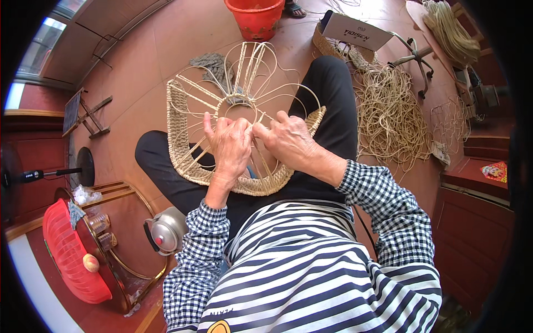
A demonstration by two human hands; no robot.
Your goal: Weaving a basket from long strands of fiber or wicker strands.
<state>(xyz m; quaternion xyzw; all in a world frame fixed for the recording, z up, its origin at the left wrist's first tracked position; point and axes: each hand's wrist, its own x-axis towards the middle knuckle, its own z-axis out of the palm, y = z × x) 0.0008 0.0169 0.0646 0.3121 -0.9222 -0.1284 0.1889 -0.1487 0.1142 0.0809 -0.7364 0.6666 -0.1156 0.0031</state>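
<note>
A half-woven straw-coloured basket (176, 127) rests on my lap, its thick braided rim round the lower and side edges, with bare loops and cord spokes meeting at a small central ring (235, 97). My left hand (229, 145) is closed at the lower left of that ring, its little finger raised; its fingertips are hidden among the cords. My right hand (291, 144) pinches a pale cord (260, 117) just right of the ring, thumb close beside my left hand.
A red bucket (252, 16) and someone's sandalled foot (295, 10) are ahead. Tangled cord (391, 122), an open box (355, 33) and a chair base (413, 58) lie right. Left are a stand fan (83, 166), metal kettle (169, 230) and red plastic basket (69, 250).
</note>
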